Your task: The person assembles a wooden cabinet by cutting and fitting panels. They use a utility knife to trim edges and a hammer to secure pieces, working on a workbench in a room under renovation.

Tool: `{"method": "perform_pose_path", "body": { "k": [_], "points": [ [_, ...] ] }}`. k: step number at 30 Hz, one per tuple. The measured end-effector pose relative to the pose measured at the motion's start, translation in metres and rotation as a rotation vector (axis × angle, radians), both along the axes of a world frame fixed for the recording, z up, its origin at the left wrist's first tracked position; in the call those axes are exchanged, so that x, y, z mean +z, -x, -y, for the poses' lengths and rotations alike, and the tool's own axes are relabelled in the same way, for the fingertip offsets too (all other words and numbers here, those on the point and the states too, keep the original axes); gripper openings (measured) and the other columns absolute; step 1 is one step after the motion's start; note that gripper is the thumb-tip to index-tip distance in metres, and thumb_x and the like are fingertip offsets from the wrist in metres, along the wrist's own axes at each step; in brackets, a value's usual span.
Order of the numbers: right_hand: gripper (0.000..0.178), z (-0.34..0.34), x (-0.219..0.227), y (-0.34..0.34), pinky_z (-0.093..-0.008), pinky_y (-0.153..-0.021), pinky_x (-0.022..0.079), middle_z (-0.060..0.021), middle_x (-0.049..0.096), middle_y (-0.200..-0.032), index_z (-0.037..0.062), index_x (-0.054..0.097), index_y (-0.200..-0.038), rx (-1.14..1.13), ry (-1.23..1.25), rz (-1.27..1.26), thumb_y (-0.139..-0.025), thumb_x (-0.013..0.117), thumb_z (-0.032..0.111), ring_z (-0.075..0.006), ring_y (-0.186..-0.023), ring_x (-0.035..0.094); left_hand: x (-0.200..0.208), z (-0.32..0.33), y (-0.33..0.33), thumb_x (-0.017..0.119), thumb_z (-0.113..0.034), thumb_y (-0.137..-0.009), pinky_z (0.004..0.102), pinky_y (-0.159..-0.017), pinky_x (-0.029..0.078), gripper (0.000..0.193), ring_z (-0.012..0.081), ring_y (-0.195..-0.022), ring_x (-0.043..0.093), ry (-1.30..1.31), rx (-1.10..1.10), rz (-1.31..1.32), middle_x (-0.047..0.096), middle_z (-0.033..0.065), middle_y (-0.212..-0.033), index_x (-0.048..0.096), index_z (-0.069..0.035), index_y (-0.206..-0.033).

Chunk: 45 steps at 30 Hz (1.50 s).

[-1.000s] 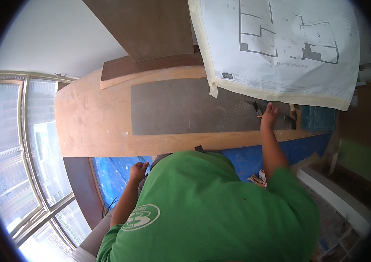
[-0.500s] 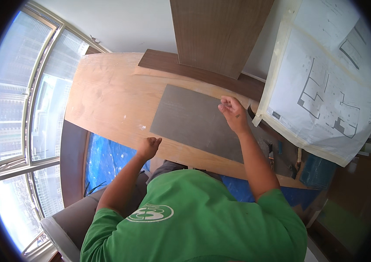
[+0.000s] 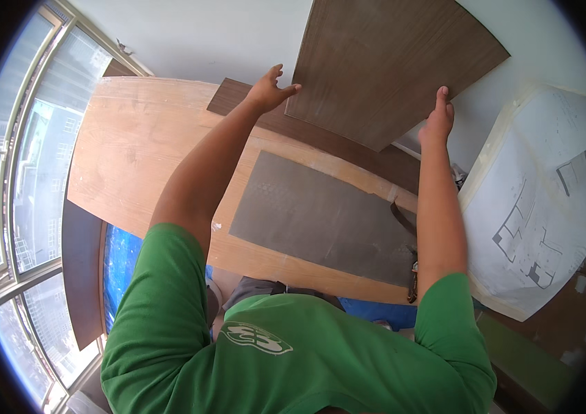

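Observation:
A brown wood-grain panel (image 3: pixel 382 72) stands leaning on the far side of the bench, near the wall. My left hand (image 3: pixel 272 91) reaches out at its left edge, fingers and thumb spread, with nothing in it. On the other side my right hand (image 3: pixel 438 124) is raised at the panel's lower right edge, one finger stretched forward and overlapping the panel in the picture. I cannot tell whether that finger touches it. Between my forearms a flat grey sheet (image 3: pixel 320 214) lies on the light plywood board (image 3: pixel 134 138).
A long dark brown strip (image 3: pixel 234 100) runs below the panel. To the right hangs a white sheet with a floor plan (image 3: pixel 520 207). A dark tool (image 3: pixel 413 279) lies by the grey sheet's right end. Blue plastic sheeting (image 3: pixel 122 252) shows below the board; windows (image 3: pixel 37 186) line the left.
Both hands have moved up and away from the grey sheet toward the brown panel. My left hand's fingers have spread. The view has shifted and tilted.

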State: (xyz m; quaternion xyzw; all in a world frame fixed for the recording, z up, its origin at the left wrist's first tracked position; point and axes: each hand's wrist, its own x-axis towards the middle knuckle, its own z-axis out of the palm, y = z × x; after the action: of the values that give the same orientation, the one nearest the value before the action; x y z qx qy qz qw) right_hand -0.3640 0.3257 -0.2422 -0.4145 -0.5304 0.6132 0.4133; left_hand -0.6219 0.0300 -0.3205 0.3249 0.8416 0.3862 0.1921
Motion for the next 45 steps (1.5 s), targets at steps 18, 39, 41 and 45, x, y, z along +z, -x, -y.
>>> {"method": "perform_pose_path", "body": {
  "k": [18,39,41,45],
  "points": [
    [0.072,0.071,0.073,-0.064,-0.0384,-0.115,0.037,-0.0093,0.057,-0.142,-0.0031,0.054,-0.138,0.198,-0.106,-0.361,-0.092,0.077,0.048,-0.0233,-0.133,0.050,0.058,0.046,-0.057,0.084,-0.036,-0.087,0.0368,-0.099,0.052,0.061,0.0242,-0.116,0.067,-0.164,0.077,0.178,0.071,0.0144,-0.122,0.060,-0.002,-0.133],
    [0.032,0.378,0.018,-0.164,-0.0400,-0.096,0.052,-0.0094,0.071,-0.114,0.0019,0.065,-0.117,1.126,0.802,-0.239,-0.090,0.076,0.017,-0.0206,-0.104,0.068,0.253,0.466,-0.243,0.089,-0.043,-0.072,0.0317,-0.068,0.052,0.051,0.0146,-0.070,0.065,0.251,0.604,-0.180,0.067,0.0074,-0.075,0.064,-0.002,-0.090],
    [0.035,0.411,0.003,-0.187,-0.0412,-0.099,0.051,-0.0101,0.070,-0.117,0.0021,0.064,-0.119,1.137,0.949,-0.204,-0.091,0.076,0.018,-0.0216,-0.106,0.067,0.257,0.485,-0.254,0.089,-0.044,-0.072,0.0324,-0.069,0.053,0.053,0.0170,-0.070,0.066,0.384,0.612,-0.139,0.068,0.0088,-0.076,0.065,-0.002,-0.092],
    [0.038,0.455,-0.016,-0.228,-0.0430,-0.105,0.048,-0.0107,0.068,-0.121,0.0037,0.063,-0.123,1.147,1.143,-0.098,-0.093,0.075,0.023,-0.0243,-0.111,0.065,0.257,0.500,-0.273,0.088,-0.049,-0.073,0.0370,-0.076,0.056,0.061,0.0260,-0.077,0.072,0.687,0.595,-0.035,0.072,0.0175,-0.086,0.069,0.002,-0.103]
  ]
}}
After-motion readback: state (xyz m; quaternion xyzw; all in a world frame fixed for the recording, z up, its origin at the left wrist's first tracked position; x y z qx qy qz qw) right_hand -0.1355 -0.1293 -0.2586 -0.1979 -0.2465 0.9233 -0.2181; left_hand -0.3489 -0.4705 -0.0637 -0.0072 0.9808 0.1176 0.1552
